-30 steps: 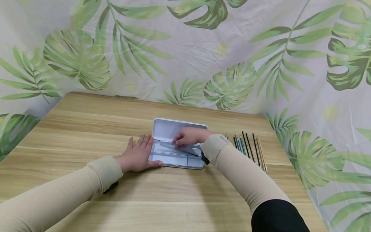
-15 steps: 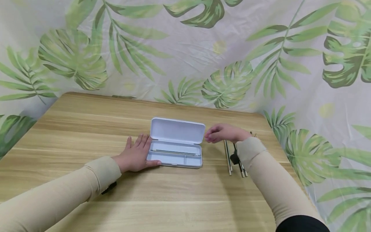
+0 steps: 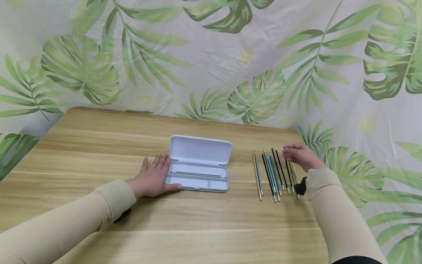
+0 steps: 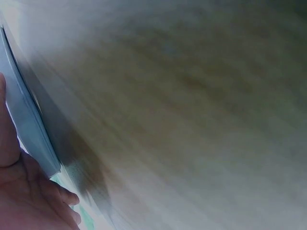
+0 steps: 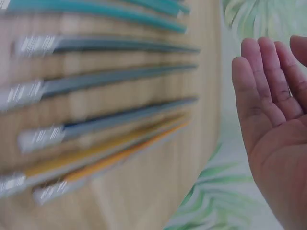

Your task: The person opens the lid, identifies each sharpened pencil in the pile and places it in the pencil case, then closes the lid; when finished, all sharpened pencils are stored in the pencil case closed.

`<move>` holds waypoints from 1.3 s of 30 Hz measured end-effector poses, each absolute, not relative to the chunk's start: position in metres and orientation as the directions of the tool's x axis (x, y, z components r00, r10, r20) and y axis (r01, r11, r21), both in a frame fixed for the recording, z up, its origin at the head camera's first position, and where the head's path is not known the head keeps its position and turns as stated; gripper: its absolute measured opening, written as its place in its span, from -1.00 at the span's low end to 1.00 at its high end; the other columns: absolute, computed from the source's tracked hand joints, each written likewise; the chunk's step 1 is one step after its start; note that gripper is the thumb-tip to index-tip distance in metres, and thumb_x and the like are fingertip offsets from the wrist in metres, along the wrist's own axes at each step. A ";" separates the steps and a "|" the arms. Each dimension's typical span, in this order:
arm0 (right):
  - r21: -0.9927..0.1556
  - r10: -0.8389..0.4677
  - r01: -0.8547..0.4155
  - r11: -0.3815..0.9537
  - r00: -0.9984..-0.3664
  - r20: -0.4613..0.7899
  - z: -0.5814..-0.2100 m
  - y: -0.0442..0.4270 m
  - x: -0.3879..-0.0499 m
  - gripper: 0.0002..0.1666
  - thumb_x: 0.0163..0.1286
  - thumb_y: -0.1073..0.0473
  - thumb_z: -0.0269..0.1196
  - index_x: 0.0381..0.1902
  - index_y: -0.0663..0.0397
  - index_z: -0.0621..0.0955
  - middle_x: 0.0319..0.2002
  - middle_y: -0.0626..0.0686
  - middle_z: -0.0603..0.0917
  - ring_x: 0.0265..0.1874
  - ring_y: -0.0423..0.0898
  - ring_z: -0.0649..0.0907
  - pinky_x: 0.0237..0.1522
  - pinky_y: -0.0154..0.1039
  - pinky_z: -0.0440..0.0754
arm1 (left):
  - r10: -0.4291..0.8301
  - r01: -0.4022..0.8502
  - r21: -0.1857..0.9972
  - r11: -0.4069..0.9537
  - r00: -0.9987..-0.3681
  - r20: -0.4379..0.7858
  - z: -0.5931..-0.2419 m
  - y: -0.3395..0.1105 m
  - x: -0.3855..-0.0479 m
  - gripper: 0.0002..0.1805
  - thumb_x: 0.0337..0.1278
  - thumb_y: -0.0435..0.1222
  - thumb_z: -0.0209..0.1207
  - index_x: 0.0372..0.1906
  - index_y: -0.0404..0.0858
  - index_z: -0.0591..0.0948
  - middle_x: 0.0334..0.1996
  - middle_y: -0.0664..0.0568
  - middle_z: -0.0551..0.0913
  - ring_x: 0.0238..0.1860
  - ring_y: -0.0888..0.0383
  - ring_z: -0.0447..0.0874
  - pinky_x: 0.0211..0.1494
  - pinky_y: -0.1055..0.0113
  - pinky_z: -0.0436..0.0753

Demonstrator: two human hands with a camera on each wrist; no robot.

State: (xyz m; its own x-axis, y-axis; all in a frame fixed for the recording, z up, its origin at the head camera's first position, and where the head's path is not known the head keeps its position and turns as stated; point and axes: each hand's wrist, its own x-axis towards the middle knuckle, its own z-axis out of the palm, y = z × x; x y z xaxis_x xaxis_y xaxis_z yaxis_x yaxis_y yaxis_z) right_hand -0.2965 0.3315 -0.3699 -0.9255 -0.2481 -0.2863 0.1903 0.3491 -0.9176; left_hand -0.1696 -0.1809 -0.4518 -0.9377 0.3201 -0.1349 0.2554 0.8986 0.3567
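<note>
A pale blue pencil case (image 3: 200, 149) lies with its lid raised, and one pencil (image 3: 199, 175) rests in its long back compartment. My left hand (image 3: 153, 178) is spread on the table at the case's left side, thumb along the front left corner. In the left wrist view, the palm (image 4: 29, 196) is against the case's edge (image 4: 33, 129). Over the far right end of a loose row of pencils (image 3: 271, 176) is my right hand (image 3: 301, 156), fingers extended and holding nothing. The right wrist view has teal, dark and yellow pencils (image 5: 115, 155) beside the bare palm (image 5: 283, 148).
The wooden table (image 3: 204, 231) runs back to a leaf-print cloth (image 3: 211, 66) hanging behind it. Two pencils (image 3: 257, 176) lie a little apart at the row's left. The case's front compartments (image 3: 188, 180) are split by a small divider.
My right hand has left the case and moved right, over the pencil row. The pencil it had at the case now lies in the back compartment. My left hand keeps its place.
</note>
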 end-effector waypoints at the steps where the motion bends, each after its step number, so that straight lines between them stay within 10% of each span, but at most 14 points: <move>1: -0.914 -0.228 0.203 0.350 -0.928 -0.293 -0.372 0.337 -0.295 -0.43 0.63 0.35 0.04 0.39 0.69 0.20 -0.24 -0.19 0.68 -0.19 -0.34 0.70 0.08 -0.33 0.64 | 0.321 0.256 0.355 0.899 -0.937 -0.137 -0.451 -0.180 -0.170 0.33 0.20 0.46 0.09 0.59 -0.56 -0.04 0.58 -0.49 -0.06 0.60 -0.40 -0.26 0.45 -0.45 -0.39; 13: -0.849 -0.015 0.332 0.412 -0.929 -0.370 -0.401 0.358 -0.287 -0.32 0.64 0.23 0.09 0.49 0.57 0.17 -0.01 0.02 0.62 -0.20 -0.31 0.63 -0.03 -0.36 0.65 | 0.312 0.238 0.366 0.900 -0.937 -0.156 -0.434 -0.177 -0.164 0.28 0.25 0.40 0.12 0.57 -0.59 0.01 0.56 -0.53 -0.04 0.58 -0.43 -0.20 0.42 -0.51 -0.28; 28: -0.680 0.109 0.359 0.639 -0.918 -0.382 -0.420 0.373 -0.281 -0.36 0.52 0.12 0.23 0.36 0.49 0.43 -0.23 -0.01 0.72 -0.31 -0.24 0.65 -0.10 -0.26 0.63 | 0.318 0.246 0.378 0.892 -0.937 -0.141 -0.446 -0.179 -0.169 0.32 0.21 0.44 0.10 0.59 -0.55 -0.03 0.57 -0.51 -0.06 0.59 -0.43 -0.25 0.43 -0.49 -0.35; 39: -0.535 0.129 0.323 0.781 -0.921 -0.368 -0.416 0.366 -0.288 -0.64 0.43 0.13 0.30 -0.17 0.43 0.69 -0.60 -0.12 0.62 -0.56 -0.21 0.57 -0.42 -0.29 0.52 | 0.320 0.248 0.380 0.891 -0.937 -0.140 -0.436 -0.176 -0.165 0.30 0.22 0.42 0.12 0.57 -0.58 0.00 0.56 -0.53 -0.03 0.58 -0.45 -0.20 0.42 -0.50 -0.30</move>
State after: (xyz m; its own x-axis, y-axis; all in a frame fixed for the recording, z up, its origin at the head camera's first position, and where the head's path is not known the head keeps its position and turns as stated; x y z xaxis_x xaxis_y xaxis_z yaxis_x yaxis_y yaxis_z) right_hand -0.2883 0.3665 -0.4155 -0.9208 0.1286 -0.3682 0.3230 0.7805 -0.5352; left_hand -0.1655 -0.1759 -0.4358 -0.9370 0.3201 -0.1400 0.2476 0.8911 0.3804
